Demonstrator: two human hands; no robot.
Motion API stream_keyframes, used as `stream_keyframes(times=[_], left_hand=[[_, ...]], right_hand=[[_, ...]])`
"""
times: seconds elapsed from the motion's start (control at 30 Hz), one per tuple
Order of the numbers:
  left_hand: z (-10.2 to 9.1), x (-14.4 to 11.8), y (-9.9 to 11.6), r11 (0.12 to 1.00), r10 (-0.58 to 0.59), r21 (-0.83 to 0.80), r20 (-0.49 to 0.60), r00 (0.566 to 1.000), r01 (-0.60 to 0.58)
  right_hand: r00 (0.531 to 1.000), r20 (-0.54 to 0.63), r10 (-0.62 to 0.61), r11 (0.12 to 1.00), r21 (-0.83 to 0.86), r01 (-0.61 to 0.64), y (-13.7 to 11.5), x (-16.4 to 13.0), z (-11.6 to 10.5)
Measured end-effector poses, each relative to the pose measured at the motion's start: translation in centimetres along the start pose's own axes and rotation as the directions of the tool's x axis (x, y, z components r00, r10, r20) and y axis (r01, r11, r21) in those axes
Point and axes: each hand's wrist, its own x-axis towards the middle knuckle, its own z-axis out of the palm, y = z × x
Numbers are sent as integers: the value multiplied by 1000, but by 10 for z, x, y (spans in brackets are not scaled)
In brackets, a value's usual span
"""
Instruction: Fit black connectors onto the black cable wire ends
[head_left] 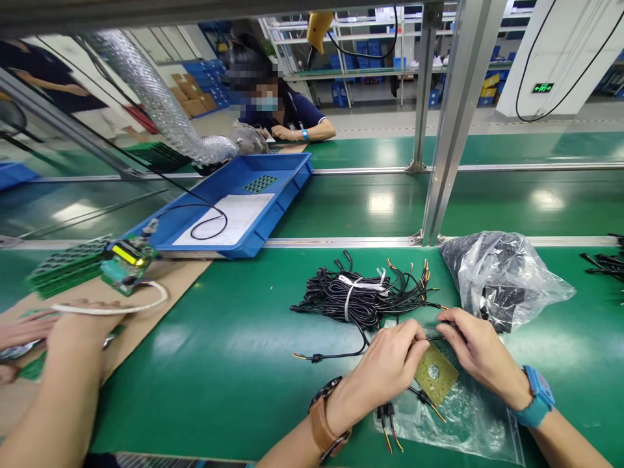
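Both hands are low at the near edge of the green bench, working close together. The left hand (390, 364) has its fingers curled in, pinching one edge of a small yellowish circuit board (435, 375) with a round hole in the middle. The right hand (475, 344) comes in from the right, thumb and fingers pinched on a thin black wire (433, 338) just above the board. The board sits tilted between the two hands, over a clear plastic bag (463, 422) lying flat on the bench, and short leads with red and yellow tips poke out beneath it. Just beyond the hands lies a tied bundle of black wires (361, 296), and to the right of that a crumpled plastic bag (502, 273) with dark parts inside. Far left, a blue tray (287, 188) rests on the bench, and a co-worker's forearm (63, 383) reaches in at the near left.
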Motion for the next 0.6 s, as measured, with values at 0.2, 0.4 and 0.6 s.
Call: stream_keyframes(times=[0.2,0.4,0.6], left_hand=[[14,1,2,946,-62,-316,58,996,77],[19,-1,4,879,-118,-471,-56,991,78],[12,1,8,893,-67,-449,-221,973,-40]], right_hand=[[999,-50,-7,998,70,11,-8,-7,23],[942,-176,286,895,400,-196,-7,-5,17],[907,6,421,698,637,-329,-11,3,6]])
